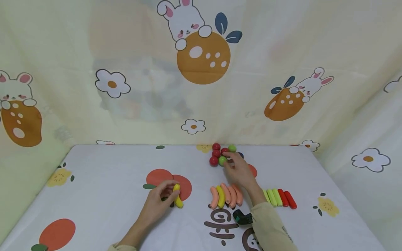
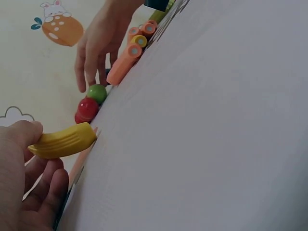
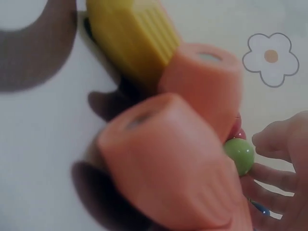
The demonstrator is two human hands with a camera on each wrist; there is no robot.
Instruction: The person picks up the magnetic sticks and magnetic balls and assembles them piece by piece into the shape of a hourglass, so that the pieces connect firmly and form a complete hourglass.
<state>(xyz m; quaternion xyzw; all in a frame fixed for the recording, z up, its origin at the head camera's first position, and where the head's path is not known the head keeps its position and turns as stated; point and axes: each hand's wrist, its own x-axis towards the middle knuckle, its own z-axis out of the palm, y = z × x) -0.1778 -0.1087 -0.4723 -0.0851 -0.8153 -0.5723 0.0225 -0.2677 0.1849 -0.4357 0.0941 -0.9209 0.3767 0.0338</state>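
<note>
My left hand [image 1: 158, 202] pinches a yellow toy banana [image 1: 178, 197] between thumb and fingers, just above the table. In the left wrist view the banana [image 2: 67, 140] lies sideways in the grip. My right hand [image 1: 238, 170] reaches over the small balls at the back, fingers spread and slightly bent. Its thumb is near a green ball [image 1: 222, 160], and its fingertips are beside a red ball [image 1: 224, 151]; whether they touch is unclear. More red balls [image 1: 214, 161] stand to the left, and a second green ball [image 1: 232, 148] is behind. A dark blue ball [image 1: 240, 155] is partly hidden by the hand.
In front of the balls lies a row of pink sausage-shaped toys [image 1: 232, 196] with another yellow banana [image 1: 221, 197] among them. Light green sticks [image 1: 272, 197] and red sticks [image 1: 290, 199] lie right of my right forearm. A black object [image 1: 242, 217] is partly covered by the sleeve.
</note>
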